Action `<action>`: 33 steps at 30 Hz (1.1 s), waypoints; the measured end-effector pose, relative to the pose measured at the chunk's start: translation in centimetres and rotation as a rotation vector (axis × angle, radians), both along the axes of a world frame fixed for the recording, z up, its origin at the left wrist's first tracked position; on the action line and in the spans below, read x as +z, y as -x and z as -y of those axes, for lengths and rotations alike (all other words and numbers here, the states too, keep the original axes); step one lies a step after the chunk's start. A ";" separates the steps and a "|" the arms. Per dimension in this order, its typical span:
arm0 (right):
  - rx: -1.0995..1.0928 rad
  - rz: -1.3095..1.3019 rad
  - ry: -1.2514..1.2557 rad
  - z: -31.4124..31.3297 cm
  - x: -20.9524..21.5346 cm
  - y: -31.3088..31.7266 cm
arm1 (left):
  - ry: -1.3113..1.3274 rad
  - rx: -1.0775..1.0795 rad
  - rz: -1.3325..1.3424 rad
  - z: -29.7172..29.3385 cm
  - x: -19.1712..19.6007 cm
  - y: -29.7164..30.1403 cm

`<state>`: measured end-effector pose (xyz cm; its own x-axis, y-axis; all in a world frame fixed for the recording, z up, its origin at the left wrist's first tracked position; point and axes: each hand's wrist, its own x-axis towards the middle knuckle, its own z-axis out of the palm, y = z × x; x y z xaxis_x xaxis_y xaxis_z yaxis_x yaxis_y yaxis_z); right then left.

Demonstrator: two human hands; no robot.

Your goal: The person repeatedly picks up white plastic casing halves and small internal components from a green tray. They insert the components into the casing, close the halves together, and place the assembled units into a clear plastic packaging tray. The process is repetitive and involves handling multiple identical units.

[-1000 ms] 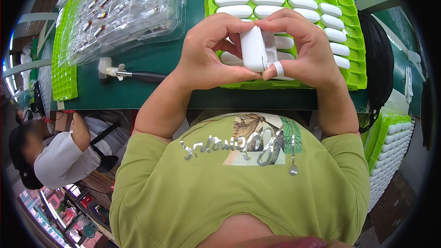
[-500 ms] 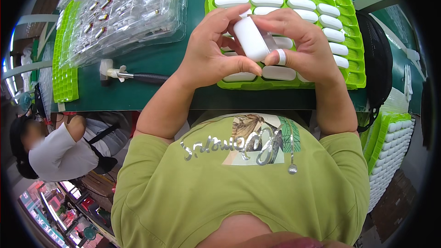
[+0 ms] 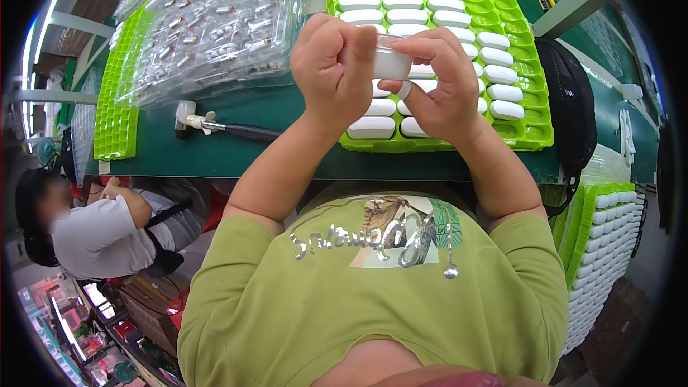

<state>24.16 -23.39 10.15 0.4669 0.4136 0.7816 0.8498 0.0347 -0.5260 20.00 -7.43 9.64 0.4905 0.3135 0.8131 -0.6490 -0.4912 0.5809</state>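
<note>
My left hand and my right hand both grip one small white oblong case, held level above the near part of a green tray. The tray holds several rows of the same white cases in its pockets. A white band sits on one finger of my right hand. My fingers hide most of the held case.
Clear plastic trays with small metal parts lie at the left on the green table. A small tool with a black cable lies by them. Another green tray is far left, a black bag right, a seated person lower left.
The white case stood upright between my fingers; now it lies level and my hands have closed over it, a little higher over the tray.
</note>
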 end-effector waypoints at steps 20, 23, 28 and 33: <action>-0.440 0.058 -0.500 -4.1 7.4 -6.1 | 0.150 0.281 0.204 4.0 7.4 -8.0; -0.398 -0.102 -0.531 -4.4 6.6 -7.1 | 0.152 0.328 0.160 4.3 7.9 -8.1; -0.462 -0.225 -0.523 -4.1 5.4 -7.2 | 0.177 0.360 0.117 5.2 6.4 -8.4; -0.432 -0.175 -0.534 -1.6 4.5 -7.4 | 0.077 0.150 -0.143 5.0 4.3 -5.4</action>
<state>31.54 -21.77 14.69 0.6400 -0.2554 0.7247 0.7504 0.0049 -0.6609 25.39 -12.45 13.89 0.5421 0.4506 0.7093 -0.4801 -0.5267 0.7015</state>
